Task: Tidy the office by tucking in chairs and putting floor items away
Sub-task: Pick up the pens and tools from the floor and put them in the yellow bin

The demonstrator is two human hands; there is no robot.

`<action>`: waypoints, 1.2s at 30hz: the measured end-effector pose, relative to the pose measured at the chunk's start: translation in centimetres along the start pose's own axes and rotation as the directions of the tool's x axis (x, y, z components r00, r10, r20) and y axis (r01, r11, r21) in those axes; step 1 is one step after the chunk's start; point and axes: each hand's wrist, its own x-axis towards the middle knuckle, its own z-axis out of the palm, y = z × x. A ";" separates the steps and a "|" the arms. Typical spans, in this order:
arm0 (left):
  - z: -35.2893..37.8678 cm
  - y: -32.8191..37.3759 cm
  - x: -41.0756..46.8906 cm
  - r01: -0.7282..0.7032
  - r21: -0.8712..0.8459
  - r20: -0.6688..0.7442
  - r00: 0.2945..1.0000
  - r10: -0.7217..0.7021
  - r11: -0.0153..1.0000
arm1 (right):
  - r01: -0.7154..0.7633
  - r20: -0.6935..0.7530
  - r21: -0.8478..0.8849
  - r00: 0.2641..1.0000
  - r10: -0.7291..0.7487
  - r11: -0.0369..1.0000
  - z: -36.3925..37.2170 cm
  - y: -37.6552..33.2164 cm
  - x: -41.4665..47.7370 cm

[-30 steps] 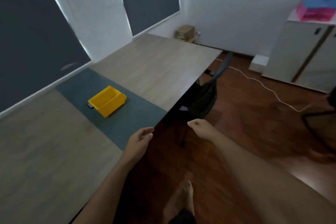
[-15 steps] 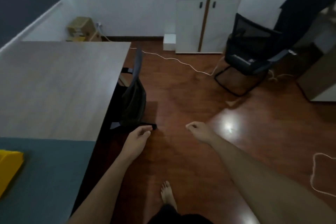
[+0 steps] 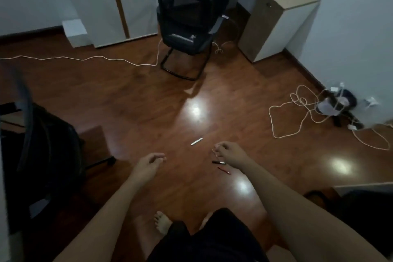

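Observation:
Several pens lie on the wooden floor in front of me: a white pen (image 3: 196,141), a black pen (image 3: 218,162) and a red pen (image 3: 224,170). My right hand (image 3: 230,152) hovers over them with loosely curled fingers, holding nothing that I can make out. My left hand (image 3: 148,164) hangs to their left, fingers slightly apart and empty. A black mesh chair (image 3: 187,25) stands out in the room by the far small desk (image 3: 276,17). Another dark chair (image 3: 40,147) sits at the left, against the big table's edge.
A white cabinet (image 3: 119,2) stands at the back wall with a white box (image 3: 74,32) beside it. A long white cable (image 3: 85,58) runs across the floor. A tangle of cables and plugs (image 3: 314,110) lies at the right. My bare foot (image 3: 162,223) is below.
The view has swung right, away from the big table toward the open floor. The pens and the cable tangle have come into view. Both hands stay held out in front.

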 end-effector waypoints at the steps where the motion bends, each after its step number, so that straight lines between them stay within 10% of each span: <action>1: 0.6 0.3 0.5 0.006 0.020 0.023 1.000 -0.007 1.000 | -0.011 -0.010 0.020 1.000 0.011 1.000 -0.7 0.7 0.0; 25: 18.7 14.1 16.9 0.196 0.099 0.107 0.973 -0.206 0.976 | -0.140 -0.027 -0.036 0.990 0.139 0.990 -18.6 14.6 15.4; 36: 35.0 5.6 41.2 0.087 0.358 0.309 0.928 -0.206 0.930 | -0.269 0.012 -0.051 0.963 0.270 0.962 -13.4 30.2 35.2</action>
